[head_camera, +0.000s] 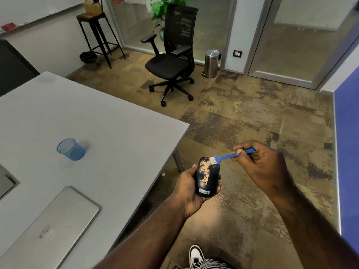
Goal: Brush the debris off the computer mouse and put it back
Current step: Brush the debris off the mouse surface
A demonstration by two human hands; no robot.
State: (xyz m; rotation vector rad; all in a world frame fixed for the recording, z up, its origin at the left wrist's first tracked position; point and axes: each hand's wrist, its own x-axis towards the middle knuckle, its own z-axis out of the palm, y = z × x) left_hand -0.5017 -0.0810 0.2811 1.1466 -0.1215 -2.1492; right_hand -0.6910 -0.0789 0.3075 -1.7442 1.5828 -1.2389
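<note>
A black computer mouse (212,181) with a Lenovo label lies in my left hand (187,189), held over the floor just off the table's corner. Tan debris (205,170) covers the left and top of its back. My right hand (264,164) pinches a small blue brush (226,156) by its handle. The white bristles touch the mouse's far right end, beside the debris.
A grey table (108,136) stands to my left, bearing a blue mesh cup (71,149) and a closed silver laptop (52,226). A black office chair (171,61), a steel bin (211,63) and a stool (97,33) stand farther off. My shoe (196,255) is below.
</note>
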